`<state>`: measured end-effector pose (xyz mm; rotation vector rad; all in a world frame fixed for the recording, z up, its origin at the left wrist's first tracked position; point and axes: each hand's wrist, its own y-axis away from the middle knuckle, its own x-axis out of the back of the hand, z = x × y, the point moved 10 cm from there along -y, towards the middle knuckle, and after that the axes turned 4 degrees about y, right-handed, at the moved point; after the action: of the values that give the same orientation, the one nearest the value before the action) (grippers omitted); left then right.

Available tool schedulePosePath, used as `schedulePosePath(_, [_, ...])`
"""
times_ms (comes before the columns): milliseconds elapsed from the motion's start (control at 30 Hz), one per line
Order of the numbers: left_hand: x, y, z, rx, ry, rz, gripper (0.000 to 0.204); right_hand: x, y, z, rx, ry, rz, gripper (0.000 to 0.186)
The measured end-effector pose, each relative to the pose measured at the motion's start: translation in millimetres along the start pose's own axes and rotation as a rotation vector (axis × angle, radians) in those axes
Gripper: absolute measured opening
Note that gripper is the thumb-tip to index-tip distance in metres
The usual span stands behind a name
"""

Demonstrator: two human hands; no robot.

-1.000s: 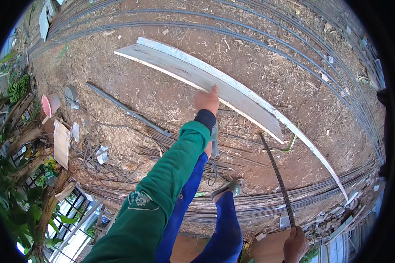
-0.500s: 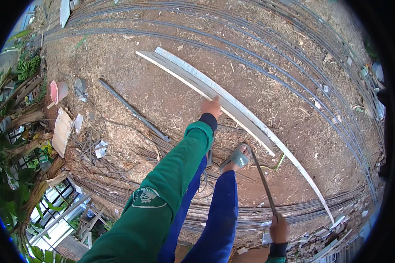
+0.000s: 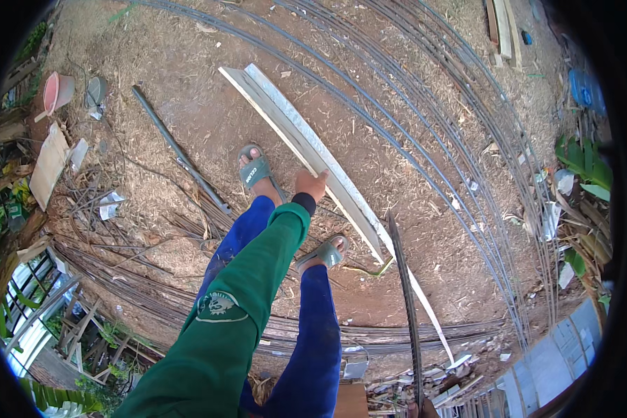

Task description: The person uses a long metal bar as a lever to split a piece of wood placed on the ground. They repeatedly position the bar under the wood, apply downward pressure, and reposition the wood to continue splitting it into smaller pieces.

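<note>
A wooden board (image 3: 285, 129) lies at a slant on the ground, beside a longer pale plank (image 3: 327, 160); the two look like a shallow trough. My left hand (image 3: 311, 187) closes on the near edge of the board, around its middle, with some fingers hidden. At the lower edge, my right hand (image 3: 425, 409) is partly cut off and wrapped round a long dark ribbed steel bar (image 3: 407, 299). The bar's far tip reaches up beside the plank, close to the board's near end; whether it touches them I cannot tell.
Long steel rods (image 3: 397, 115) curve across the ground beyond the boards. More rods (image 3: 139, 289) lie behind my sandalled feet. A dark pole (image 3: 177, 150), a pinkish bucket (image 3: 58, 89) and a flat panel (image 3: 49, 166) are to the left. Rubble (image 3: 397, 390) lies at the lower right.
My view has shifted, bringing my left foot into sight. My right hand has moved down to the lower edge with the bar, whose tip now stands beside the plank. My left hand stays on the board.
</note>
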<state>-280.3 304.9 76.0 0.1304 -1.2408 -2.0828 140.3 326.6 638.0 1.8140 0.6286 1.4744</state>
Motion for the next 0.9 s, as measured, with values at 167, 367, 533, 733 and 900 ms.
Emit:
schedulePosePath(167, [56.7,19.4,71.2,0.037,-0.261,0.332,0.043,-9.1,-41.4,-133.3,0.199,-0.154,0.094,0.024])
schedulePosePath(367, [79.7,-8.9,110.4,0.153,-0.229,0.1,0.033,31.9,-65.3,-283.5,0.211,-0.262,0.204,0.029])
schedulePosePath(533, [102.1,-22.8,114.5,0.128,-0.098,0.079,0.038,82.3,-87.9,-414.0,0.476,-0.443,0.217,0.038])
schedulePosePath(733, [102.5,-29.3,110.6,0.167,0.003,-0.063,0.057,73.9,-77.7,-483.8,0.429,-0.348,-0.004,0.039])
schedulePosePath(900, [101.0,-33.8,103.8,0.222,0.077,-0.103,0.06,28.5,-96.7,-484.8,0.134,-0.074,-0.269,0.038])
